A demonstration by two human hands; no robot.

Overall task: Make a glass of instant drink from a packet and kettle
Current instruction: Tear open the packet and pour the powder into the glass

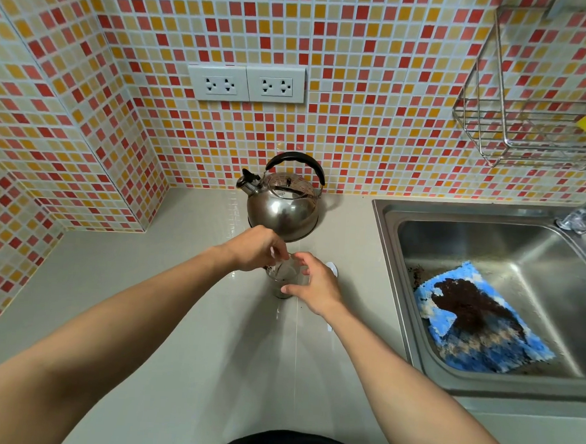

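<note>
Glass (285,279): clear, cylindrical, upright on the pale glossy counter (162,316), just in front of the kettle; dark granules at its bottom.
Left hand (255,248): my fingers are pinched at the glass rim on something small and pale; packet or not, I cannot tell.
Right hand (317,285): my fingers curve round the glass's right side, thumb low on the wall, steadying it.
Kettle (283,200): rounded polished steel, black arched handle, spout pointing left, against the mosaic tile wall.
Sink (485,302): brushed steel, right of the kettle; holds a blue cloth (477,322), ragged-edged, stained with dark brown grounds.
</note>
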